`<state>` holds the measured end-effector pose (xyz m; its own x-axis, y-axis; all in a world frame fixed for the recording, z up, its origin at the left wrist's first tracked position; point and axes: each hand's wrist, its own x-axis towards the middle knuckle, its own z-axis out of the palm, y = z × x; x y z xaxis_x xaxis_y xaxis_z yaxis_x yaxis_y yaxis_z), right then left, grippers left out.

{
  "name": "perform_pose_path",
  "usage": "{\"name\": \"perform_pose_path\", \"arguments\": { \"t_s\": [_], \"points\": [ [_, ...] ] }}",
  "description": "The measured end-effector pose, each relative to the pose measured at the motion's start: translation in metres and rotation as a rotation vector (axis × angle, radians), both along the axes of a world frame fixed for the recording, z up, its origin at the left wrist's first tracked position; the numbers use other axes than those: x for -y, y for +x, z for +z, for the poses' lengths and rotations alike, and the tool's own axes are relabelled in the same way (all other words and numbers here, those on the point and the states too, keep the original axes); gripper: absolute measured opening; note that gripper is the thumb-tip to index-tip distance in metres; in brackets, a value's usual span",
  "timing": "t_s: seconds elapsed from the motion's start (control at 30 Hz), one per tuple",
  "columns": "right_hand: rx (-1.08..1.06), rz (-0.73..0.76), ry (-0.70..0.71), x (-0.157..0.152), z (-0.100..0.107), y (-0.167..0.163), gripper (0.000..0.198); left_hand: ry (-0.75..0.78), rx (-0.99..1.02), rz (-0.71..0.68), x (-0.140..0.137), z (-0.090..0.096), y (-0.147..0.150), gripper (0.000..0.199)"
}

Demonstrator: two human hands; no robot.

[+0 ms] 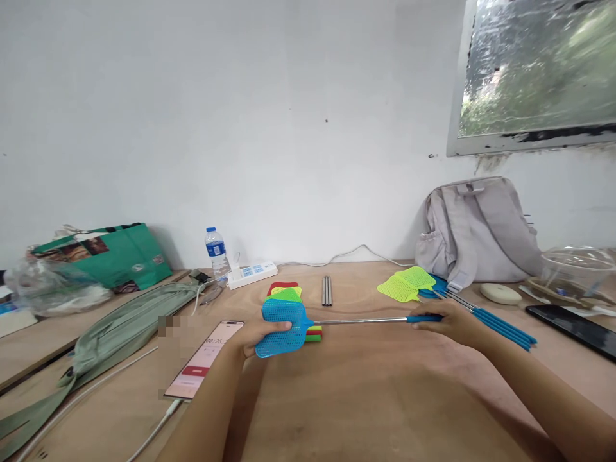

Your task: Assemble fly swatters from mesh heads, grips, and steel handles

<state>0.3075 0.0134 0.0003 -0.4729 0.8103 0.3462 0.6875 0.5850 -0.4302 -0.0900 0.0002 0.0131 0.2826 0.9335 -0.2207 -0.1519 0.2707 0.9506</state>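
Observation:
A blue fly swatter (359,320) with a thin metal rod lies sideways between my two hands. My left hand (251,335) grips its perforated blue head, thumb on top. My right hand (450,321) is closed around the blue handle at the other end. Partly hidden behind the blue head are red, yellow and green swatter heads (289,294), with coloured handle ends (314,337) showing below the rod. Several metal rods (326,290) lie side by side farther back. Beyond my right hand are yellow-green swatter heads (407,283) and blue-handled swatters (503,327).
To the left are a phone (205,362) on a cable, a grey-green bag (129,321), a green bag (129,256), a water bottle (216,251) and a power strip (253,274). At right stand a backpack (481,231), a round white case (500,294), a black phone (575,328) and a clear bowl (577,269).

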Motion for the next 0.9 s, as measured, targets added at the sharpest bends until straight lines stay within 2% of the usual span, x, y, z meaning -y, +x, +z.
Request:
{"name": "perform_pose_path", "arguments": {
  "t_s": [0.17, 0.3, 0.37, 0.43, 0.57, 0.7, 0.9],
  "points": [
    [0.098, 0.104, -0.186, 0.005, 0.007, -0.003, 0.04, 0.203, -0.087, 0.058, -0.002, -0.002, -0.004, 0.038],
    [0.064, 0.191, -0.396, 0.011, 0.013, -0.007, 0.047, 0.255, -0.139, 0.092, -0.001, 0.001, -0.006, 0.037],
    [0.048, 0.22, -0.445, 0.013, 0.014, -0.01, 0.048, 0.26, -0.151, 0.09, 0.0, 0.002, -0.004, 0.036],
    [0.038, 0.232, -0.412, 0.014, 0.014, -0.015, 0.047, 0.26, -0.142, 0.076, 0.002, 0.003, 0.001, 0.034],
    [0.032, 0.195, -0.188, 0.016, 0.012, -0.03, 0.043, 0.228, -0.091, 0.01, 0.005, 0.004, 0.014, 0.035],
    [0.077, 0.137, 0.003, 0.02, 0.012, -0.037, 0.041, 0.235, -0.131, 0.073, 0.005, 0.005, 0.017, 0.04],
    [0.122, 0.108, 0.073, 0.027, 0.015, -0.039, 0.038, 0.298, -0.169, 0.071, 0.002, -0.002, 0.017, 0.036]
  ]
}}
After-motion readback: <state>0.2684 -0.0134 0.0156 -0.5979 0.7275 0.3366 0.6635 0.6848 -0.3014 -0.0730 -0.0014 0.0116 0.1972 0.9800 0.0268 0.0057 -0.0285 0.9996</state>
